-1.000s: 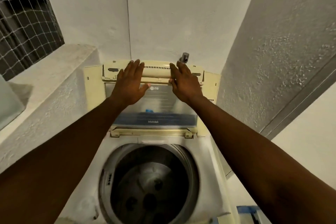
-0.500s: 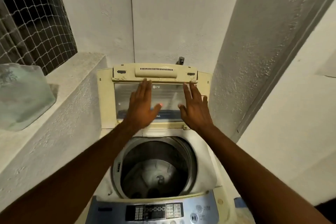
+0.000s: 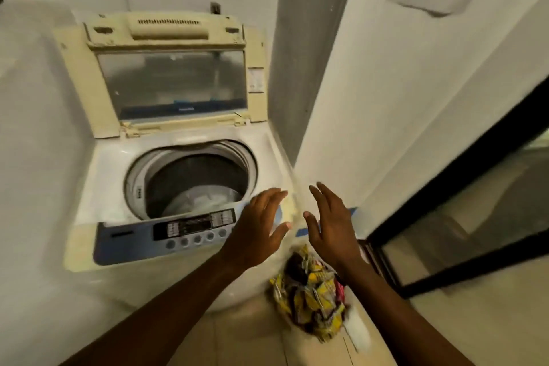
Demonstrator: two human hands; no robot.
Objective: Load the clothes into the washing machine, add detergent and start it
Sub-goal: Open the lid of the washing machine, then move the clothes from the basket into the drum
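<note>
— Where did the clothes lie from the hands?

— The heap of yellow-and-dark clothes (image 3: 310, 300) sat on the tiled floor (image 3: 246, 336), below both hands and just right of the top-load washing machine (image 3: 178, 270). The right hand (image 3: 329, 227) was directly above it, so nearer; the left hand (image 3: 257, 232) hovered before the control panel (image 3: 166, 235).

— Were they holding anything?

— No. Both were spread wide and empty, palms facing each other.

— Long axis?

— The heap ran front to back, though blur hid its edges.

— And the room?

— A tight corner between white walls. The lid (image 3: 175, 74) stood upright and the drum (image 3: 193, 184) looked open for loading.
</note>
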